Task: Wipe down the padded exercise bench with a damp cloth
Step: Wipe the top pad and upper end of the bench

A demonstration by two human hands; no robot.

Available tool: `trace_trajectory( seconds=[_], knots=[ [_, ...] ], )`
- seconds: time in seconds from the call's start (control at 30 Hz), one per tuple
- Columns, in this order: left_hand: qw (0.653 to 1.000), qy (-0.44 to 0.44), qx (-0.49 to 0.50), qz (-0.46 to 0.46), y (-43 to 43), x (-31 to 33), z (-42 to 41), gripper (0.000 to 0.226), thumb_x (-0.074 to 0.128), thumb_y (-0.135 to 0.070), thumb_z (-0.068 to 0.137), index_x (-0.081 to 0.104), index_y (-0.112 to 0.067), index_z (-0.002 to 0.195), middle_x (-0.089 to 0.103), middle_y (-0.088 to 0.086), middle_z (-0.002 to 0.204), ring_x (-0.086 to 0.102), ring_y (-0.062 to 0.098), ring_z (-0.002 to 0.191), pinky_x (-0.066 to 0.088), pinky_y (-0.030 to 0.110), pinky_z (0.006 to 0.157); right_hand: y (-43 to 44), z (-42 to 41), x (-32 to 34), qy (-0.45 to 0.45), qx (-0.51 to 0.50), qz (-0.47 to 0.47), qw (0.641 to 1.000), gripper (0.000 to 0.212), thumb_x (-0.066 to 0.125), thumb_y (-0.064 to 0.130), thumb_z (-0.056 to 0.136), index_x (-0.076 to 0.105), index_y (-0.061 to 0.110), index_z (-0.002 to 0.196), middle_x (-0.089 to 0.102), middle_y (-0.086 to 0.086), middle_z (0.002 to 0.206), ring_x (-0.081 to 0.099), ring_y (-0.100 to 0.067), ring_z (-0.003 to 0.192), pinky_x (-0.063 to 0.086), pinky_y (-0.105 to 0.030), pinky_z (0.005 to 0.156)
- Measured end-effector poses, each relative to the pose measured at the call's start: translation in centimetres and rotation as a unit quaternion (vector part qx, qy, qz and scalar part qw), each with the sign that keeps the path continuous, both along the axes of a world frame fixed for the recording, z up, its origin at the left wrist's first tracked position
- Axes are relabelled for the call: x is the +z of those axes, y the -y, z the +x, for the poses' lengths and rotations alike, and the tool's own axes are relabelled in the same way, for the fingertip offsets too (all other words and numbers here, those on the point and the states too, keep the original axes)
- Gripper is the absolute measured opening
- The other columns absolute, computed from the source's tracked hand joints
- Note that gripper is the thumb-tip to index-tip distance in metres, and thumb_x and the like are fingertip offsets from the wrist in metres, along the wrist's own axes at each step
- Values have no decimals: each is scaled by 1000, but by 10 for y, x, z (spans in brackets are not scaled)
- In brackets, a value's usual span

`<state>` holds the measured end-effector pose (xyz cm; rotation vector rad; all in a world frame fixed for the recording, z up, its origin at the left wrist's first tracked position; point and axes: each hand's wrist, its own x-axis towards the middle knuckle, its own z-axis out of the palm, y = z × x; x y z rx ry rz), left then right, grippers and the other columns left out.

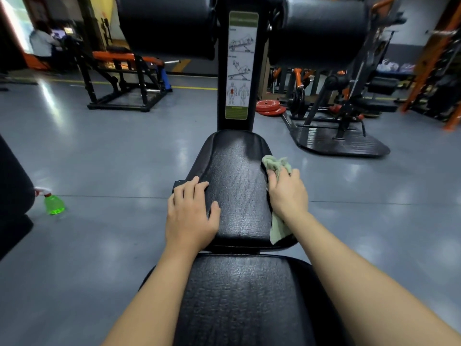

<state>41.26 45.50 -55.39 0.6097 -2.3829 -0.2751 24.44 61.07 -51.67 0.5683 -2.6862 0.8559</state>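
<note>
Pressing cloth (275,168) under right hand (287,192), bench (237,186) edge.

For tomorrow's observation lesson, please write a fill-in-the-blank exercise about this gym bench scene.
1. The right hand holds a pale green ____ against the right edge of the bench pad.
2. The left hand lies flat on that pad's ____ edge.
3. A green spray bottle sits on the ____.
Missing words: cloth; left; floor.

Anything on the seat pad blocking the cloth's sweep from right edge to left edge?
Yes: the left hand rests flat on the left side of the black padded seat section. The right hand holds the pale green cloth at the right edge; nothing else visible lies between.
</note>
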Motion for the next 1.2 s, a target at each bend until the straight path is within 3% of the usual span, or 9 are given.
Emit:
trace_trajectory(
  seconds=[0.1, 0.2, 0.27, 0.43, 0.7, 0.87, 1.03, 1.2],
  knots=[
    [1000, 1, 2, 0, 2, -1, -2, 56, 42, -48, 87, 56, -19, 132, 51, 3, 145, 44, 26, 129, 41, 47, 107, 21, -24, 7, -26, 21, -12, 999, 47, 32, 49, 107, 53, 21, 138, 52, -15, 122, 54, -39, 112, 44, -44, 89],
    [1000, -2, 0, -3, 3, -3, -4, 55, 42, -48, 88, 56, -19, 133, 50, 2, 145, 43, 26, 130, 40, 47, 107, 59, -55, 19, -20, 10, -20, 1000, 54, 30, 47, 108, 45, 13, 147, 51, -20, 137, 53, -42, 121, 42, -47, 98],
    [1000, -8, -3, -7, 5, -5, -4, 54, 43, -47, 88, 56, -19, 132, 51, 2, 144, 44, 27, 130, 41, 48, 105, 82, -76, 30, -7, -5, -38, 999, 51, 30, 42, 109, 47, 7, 143, 48, -20, 143, 51, -42, 125, 40, -46, 101],
    [1000, -19, -2, -12, 6, -6, -7, 52, 44, -46, 87, 58, -18, 129, 52, 3, 141, 46, 28, 127, 44, 50, 101, 110, -107, 44, -22, -2, -32, 999, 44, 32, 36, 108, 57, 9, 132, 56, -17, 132, 53, -37, 121, 41, -44, 98],
    [1000, -5, -3, -3, 5, -3, -4, 53, 43, -47, 86, 58, -20, 129, 52, 1, 143, 44, 25, 129, 42, 47, 104, 66, -51, 35, 16, 9, -43, 999, 43, 35, 28, 108, 49, -2, 136, 45, -27, 136, 53, -47, 116, 41, -45, 97],
    [1000, -1, -3, 8, 2, 0, -1, 54, 42, -49, 86, 58, -21, 130, 52, 1, 144, 44, 24, 129, 42, 47, 105, 14, 8, -1, -34, 10, -21, 999, 36, 38, 26, 105, 53, 6, 129, 46, -18, 118, 53, -39, 97, 41, -42, 88],
    [1000, -5, -6, 12, 2, 0, 0, 57, 41, -50, 87, 58, -20, 132, 51, 1, 145, 44, 24, 130, 40, 46, 107, 8, 17, -12, -69, 5, -7, 998, 38, 41, 24, 105, 54, 5, 134, 52, -20, 118, 53, -39, 105, 42, -46, 95],
    [1000, -9, -4, 3, 3, -2, -2, 56, 43, -49, 86, 58, -18, 131, 52, 2, 144, 45, 26, 128, 41, 47, 106, 34, -15, 10, -24, -14, -5, 1000, 37, 32, 24, 109, 55, 1, 127, 52, -24, 130, 55, -44, 111, 41, -45, 93]
  ],
)
